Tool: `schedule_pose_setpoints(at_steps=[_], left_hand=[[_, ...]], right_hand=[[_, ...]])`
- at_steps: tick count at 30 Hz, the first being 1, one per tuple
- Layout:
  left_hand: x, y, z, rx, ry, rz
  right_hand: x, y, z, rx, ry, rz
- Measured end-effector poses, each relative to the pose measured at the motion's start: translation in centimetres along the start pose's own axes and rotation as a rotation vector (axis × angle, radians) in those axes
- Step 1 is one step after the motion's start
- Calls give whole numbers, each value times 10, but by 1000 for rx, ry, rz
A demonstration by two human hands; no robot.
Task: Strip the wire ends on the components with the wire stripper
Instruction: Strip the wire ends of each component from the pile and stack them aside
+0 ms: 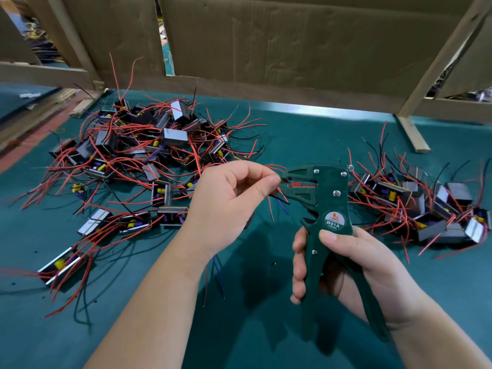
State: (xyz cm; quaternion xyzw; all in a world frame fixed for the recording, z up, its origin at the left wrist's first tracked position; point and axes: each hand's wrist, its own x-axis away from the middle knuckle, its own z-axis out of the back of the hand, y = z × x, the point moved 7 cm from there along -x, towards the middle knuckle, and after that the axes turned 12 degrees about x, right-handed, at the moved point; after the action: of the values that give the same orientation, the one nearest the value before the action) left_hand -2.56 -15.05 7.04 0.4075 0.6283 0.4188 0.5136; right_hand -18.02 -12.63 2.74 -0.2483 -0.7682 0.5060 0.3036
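- One red wire (pixel 277 188) is pinched in the left hand (pixel 229 206) grip, its end pointing right into the wire stripper (pixel 323 206) mouth.
- Right hand (pixel 354 270) grip wraps the stripper's handles, not fully squeezed, just right of the wire.

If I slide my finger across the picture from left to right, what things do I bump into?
Big pile of parts with red wires → left hand pinching a wire → green wire stripper in the right hand → smaller pile of parts.
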Motion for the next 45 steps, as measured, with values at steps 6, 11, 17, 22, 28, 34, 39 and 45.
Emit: schedule_pose_setpoints(at_steps=[6, 11, 17, 22, 28, 34, 39, 45], left_hand=[[1, 1, -4, 35, -23, 9], [1, 2, -5, 19, -49, -2], [-1, 0, -1, -241, -96, -8], [0, -9, -3, -457, -186, 45], [-4, -21, 10, -3, 15, 211], [0, -31, -7, 377, 90, 312], [5, -38, -23, 752, 176, 428], [3, -41, -7, 560, 319, 342]], right_hand=[[1, 1, 0, -8, 9, -5], [0, 2, 0, -1, 45, -23], [-2, 8, -4, 10, 149, -17], [-8, 12, 4, -60, 254, -59], [-9, -5, 13, -256, 215, 154], [-10, 0, 2, -204, 137, 129], [-12, 4, -13, -104, 16, 125], [-13, 10, -18, -31, -51, 22]])
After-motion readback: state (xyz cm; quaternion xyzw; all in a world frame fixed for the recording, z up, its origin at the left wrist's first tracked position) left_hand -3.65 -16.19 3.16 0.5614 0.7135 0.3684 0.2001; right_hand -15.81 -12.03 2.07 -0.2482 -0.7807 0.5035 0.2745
